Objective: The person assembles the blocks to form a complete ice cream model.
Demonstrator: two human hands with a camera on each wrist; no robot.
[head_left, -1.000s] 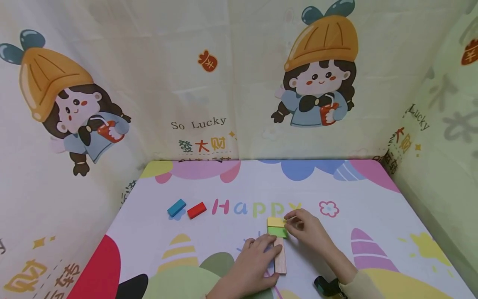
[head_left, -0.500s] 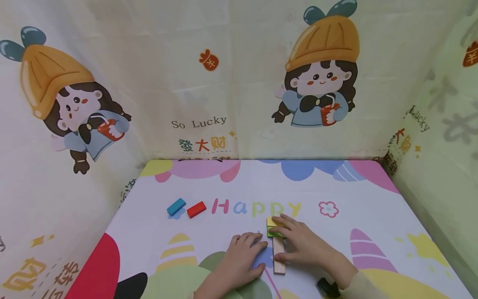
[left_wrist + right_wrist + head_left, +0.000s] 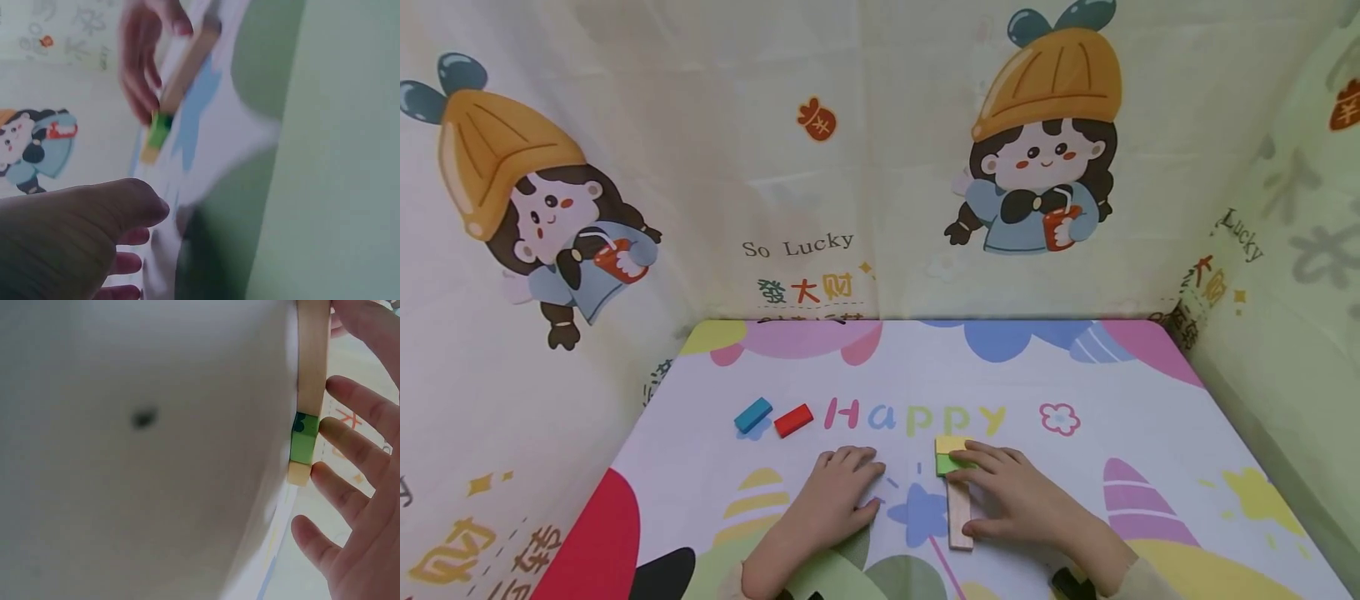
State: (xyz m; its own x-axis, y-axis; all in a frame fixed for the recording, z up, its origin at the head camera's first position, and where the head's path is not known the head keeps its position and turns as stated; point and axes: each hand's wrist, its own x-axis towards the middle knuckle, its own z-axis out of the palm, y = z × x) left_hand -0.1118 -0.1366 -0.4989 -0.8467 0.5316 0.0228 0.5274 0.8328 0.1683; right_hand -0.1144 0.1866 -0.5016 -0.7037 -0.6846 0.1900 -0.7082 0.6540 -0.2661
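Observation:
A natural wood block [image 3: 958, 505], a green block [image 3: 944, 467] and a yellow block [image 3: 950, 445] lie end to end in a row on the table. My right hand [image 3: 1021, 493] lies over the row's right side. Seen from the right wrist, its fingers are spread and nearly straight, with fingertips at the edge of the wood, green and yellow blocks; its thumb is at the near end of the wood block. My left hand [image 3: 833, 498] is well left of the row, fingers loosely bent, holding nothing.
A blue block [image 3: 753, 415] and a red block [image 3: 793, 421] lie side by side at the back left of the table. The printed tabletop [image 3: 880, 367] ends at a cartoon-patterned cloth backdrop [image 3: 910, 167], which also rises at both sides.
My left hand has let go of the wood block and moved left. My right hand has come from the yellow block's right side down over the row. The blocks stay nearly in place.

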